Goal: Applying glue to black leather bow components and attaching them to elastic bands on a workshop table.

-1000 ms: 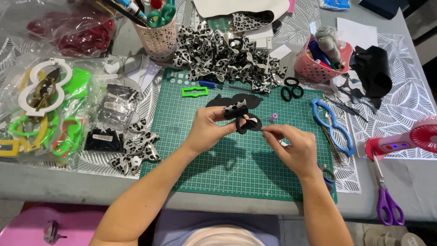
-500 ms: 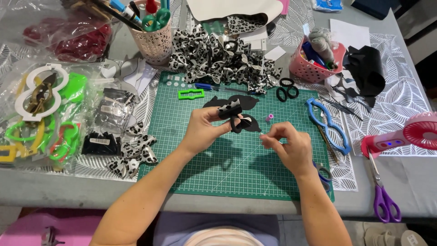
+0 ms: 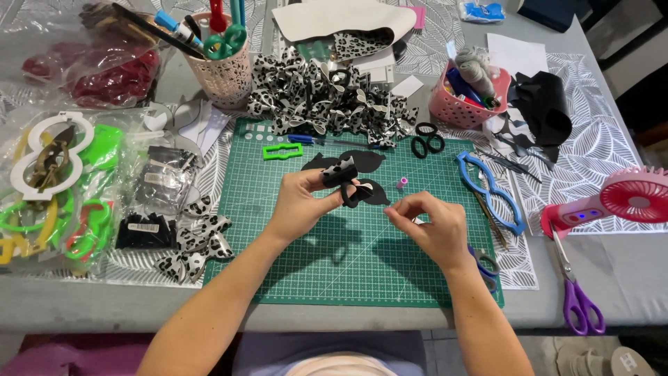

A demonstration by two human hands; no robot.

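My left hand (image 3: 300, 203) pinches a small bow (image 3: 346, 179) of black and leopard-print fabric above the green cutting mat (image 3: 306, 264). My right hand (image 3: 431, 226) is just to the right of it, fingers pinched together; whatever is between them is too thin to make out. Black bow-shaped cutouts (image 3: 362, 161) lie on the mat behind the bow. A small pink spool (image 3: 401, 183) stands beside them.
A heap of finished leopard-print bows (image 3: 327, 97) lies at the mat's far edge, with a pen cup (image 3: 224, 69) and pink basket (image 3: 466, 94). Blue template (image 3: 490, 188), purple scissors (image 3: 574, 292) and pink fan (image 3: 626, 198) are to the right. Bagged templates (image 3: 56, 195) are on the left.
My right hand has drawn slightly away from the bow toward the right and nearer to me. The left hand keeps the bow in about the same place.
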